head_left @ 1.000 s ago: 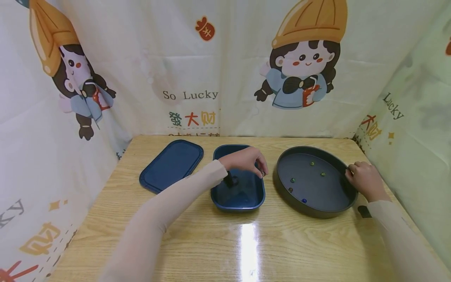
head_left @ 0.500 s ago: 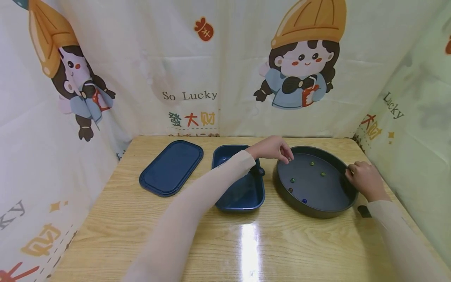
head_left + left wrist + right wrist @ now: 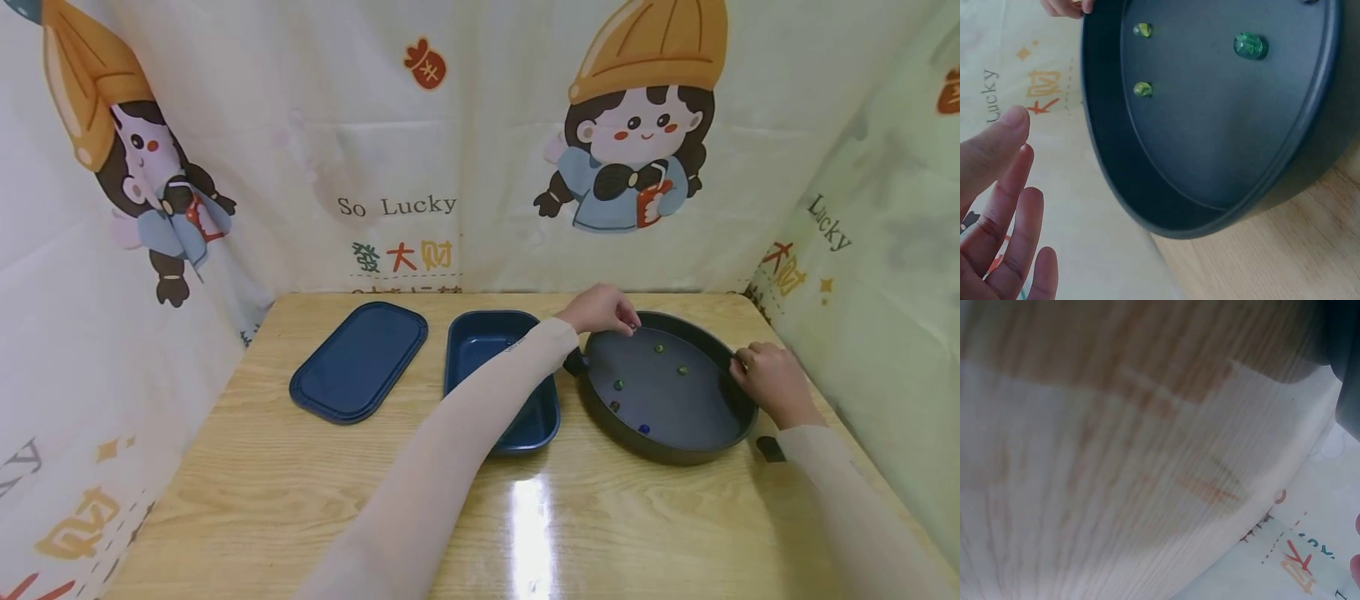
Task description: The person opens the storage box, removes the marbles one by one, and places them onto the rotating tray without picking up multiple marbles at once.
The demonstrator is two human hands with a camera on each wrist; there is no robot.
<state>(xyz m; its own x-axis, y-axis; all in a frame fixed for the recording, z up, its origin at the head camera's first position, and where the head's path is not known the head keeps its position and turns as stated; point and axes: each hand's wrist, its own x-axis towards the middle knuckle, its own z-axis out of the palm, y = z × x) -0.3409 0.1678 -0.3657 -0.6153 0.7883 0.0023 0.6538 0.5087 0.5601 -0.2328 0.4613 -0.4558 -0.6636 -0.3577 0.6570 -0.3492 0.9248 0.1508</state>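
Note:
In the head view my left hand (image 3: 602,310) is over the far left rim of a round dark grey pan (image 3: 675,453). Between thumb and fingertips it pinches a small marble (image 3: 633,327), mostly hidden by the fingers. The left wrist view shows the left fingers (image 3: 1025,215) beside the pan's wall, with the marble out of sight. My right hand (image 3: 774,383) grips the pan's right rim. Several marbles lie on the pan floor, among them a green marble (image 3: 1249,45), a yellow-green marble (image 3: 1142,89) and a blue marble (image 3: 644,429).
Left of the pan stands a deep blue rectangular box (image 3: 557,427), partly covered by my left sleeve. Farther left a flat blue lid (image 3: 358,362) lies on the wooden table (image 3: 255,500). A printed curtain (image 3: 502,167) encloses the table's back and sides.
My left hand has travelled right with the marble, from above the blue box to the pan's far left rim. The right hand has stayed on the pan's rim.

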